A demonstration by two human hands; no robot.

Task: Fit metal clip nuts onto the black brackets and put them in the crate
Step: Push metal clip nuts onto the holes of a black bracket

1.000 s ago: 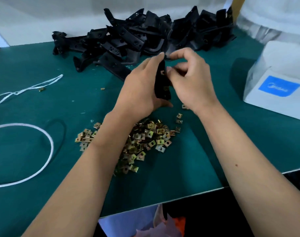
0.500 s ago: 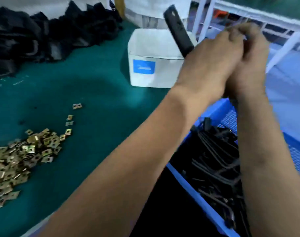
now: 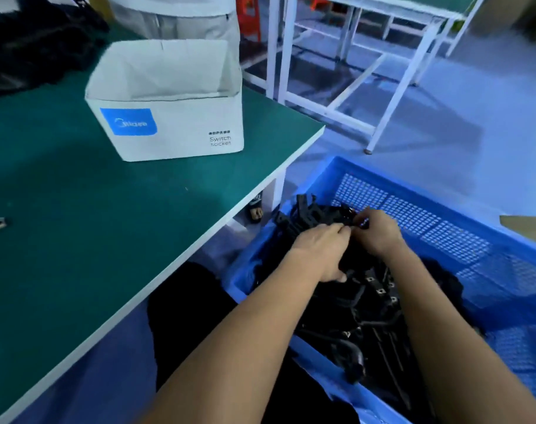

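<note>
Both hands are down in the blue crate [image 3: 462, 191], fingers curled and meeting over the black brackets [image 3: 364, 307] heaped inside. The left hand [image 3: 318, 252] lies knuckles-up on the pile with its fingertips tucked under; the right hand [image 3: 378, 231] pinches at something dark just beyond it, though whether either one truly clamps a bracket I cannot tell from here. Small metal clip nuts [image 3: 380, 290] glint on several brackets just below the left hand. The crate sits low beside the green table [image 3: 107, 228], just off its corner. On the table stands an open white box [image 3: 169, 123] with a blue label, and a dark heap of loose brackets [image 3: 31, 47] lies at the far left edge.
</note>
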